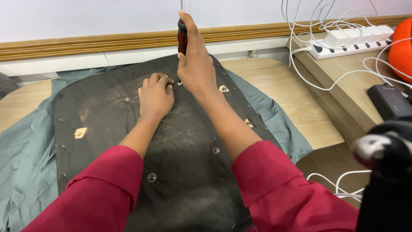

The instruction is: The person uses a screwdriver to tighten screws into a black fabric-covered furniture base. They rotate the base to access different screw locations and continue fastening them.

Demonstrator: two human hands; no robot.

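A black fabric-covered chair seat base (103, 129) lies upside down on grey-green cloth (25, 159) over a wooden table. My right hand (195, 64) grips a screwdriver with a red and black handle (182, 38), held upright with its tip down at the panel near the top middle. My left hand (155, 96) rests on the panel right beside the tip, fingers curled, steadying the spot. Several screw holes and bolts (152, 177) dot the black surface. Both sleeves are dark red.
A white power strip (352, 43) with several white cables sits on a wooden ledge at the right, beside a black box (388, 101) and an orange object (401, 47). A black and white thing (384, 150) blurs the lower right. Wooden trim runs along the wall.
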